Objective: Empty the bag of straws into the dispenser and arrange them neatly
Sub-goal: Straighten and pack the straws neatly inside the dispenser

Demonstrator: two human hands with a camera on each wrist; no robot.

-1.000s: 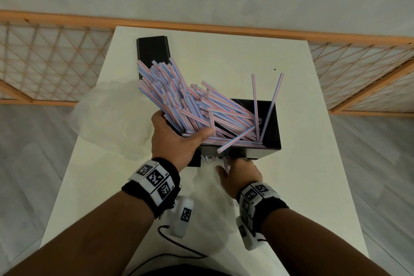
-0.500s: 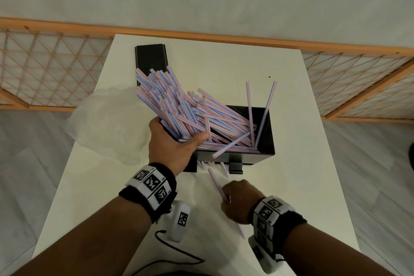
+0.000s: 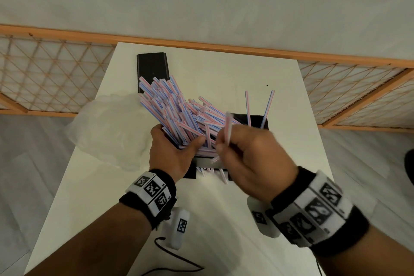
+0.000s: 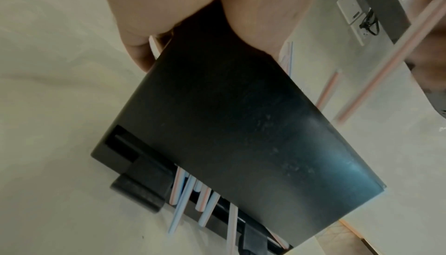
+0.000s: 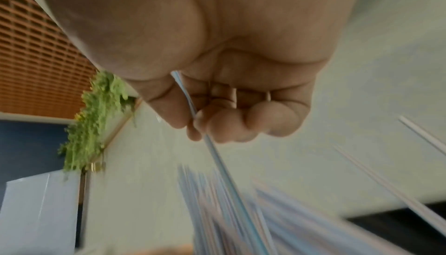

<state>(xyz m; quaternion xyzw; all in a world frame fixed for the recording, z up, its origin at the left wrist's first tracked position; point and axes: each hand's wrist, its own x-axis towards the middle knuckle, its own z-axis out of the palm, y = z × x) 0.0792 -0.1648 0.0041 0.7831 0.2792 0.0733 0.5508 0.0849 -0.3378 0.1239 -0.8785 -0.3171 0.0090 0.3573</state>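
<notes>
The black dispenser (image 3: 255, 120) stands mid-table, heaped with pink and blue striped straws (image 3: 174, 110) that fan out over its left end. My left hand (image 3: 170, 152) grips that end, thumb laid across the straws; the left wrist view shows its fingers (image 4: 137, 53) curled over the dispenser wall (image 4: 241, 116). My right hand (image 3: 224, 143) hovers above the box front and pinches a single straw (image 3: 229, 125) between thumb and fingers, also shown as the pinched straw (image 5: 222, 163) in the right wrist view. Several straws (image 3: 210, 171) poke out of the front slot.
The empty clear bag (image 3: 107, 127) lies crumpled at the table's left edge. A black lid (image 3: 152, 69) lies at the back left. Two straws (image 3: 247, 105) stand upright at the box's right end. A black cable (image 3: 174, 255) runs along the near edge. A wooden lattice railing (image 3: 56, 78) stands behind.
My right hand picked a loose straw off the table in front of the dispenser and lifted it up over the box. My left hand stayed on the dispenser's left end.
</notes>
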